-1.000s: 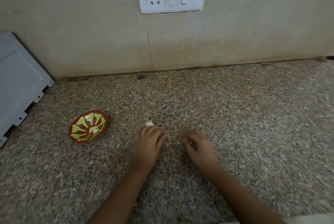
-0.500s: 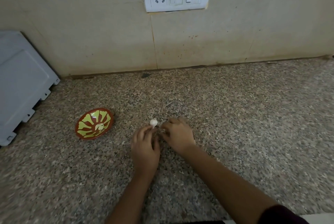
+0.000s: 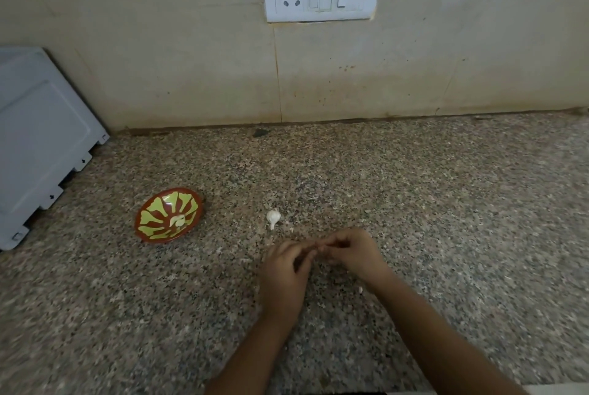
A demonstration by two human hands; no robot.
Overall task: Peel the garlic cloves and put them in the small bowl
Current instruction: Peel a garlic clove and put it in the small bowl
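Fingers (image 3: 304,252) of both hands were pinched together over the tabletop (image 3: 446,203), seemingly working a clove too hidden to confirm. Left to right: small bowl (image 3: 169,215), red with yellow-green rays, a pale peeled piece inside; a white garlic piece (image 3: 273,217) lying loose beside it; left hand (image 3: 283,273); right hand (image 3: 353,252). Peeling likely goes best nicking the skin with a nail, then stripping it.

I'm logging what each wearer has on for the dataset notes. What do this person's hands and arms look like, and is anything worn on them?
Both are bare: the left hand and right hand show no gloves, and no rings, watch or bracelet are visible. The forearms are uncovered to the bottom edge of the picture, with no sleeve in view. Fingers are slim; the picture is too soft to show the nails.
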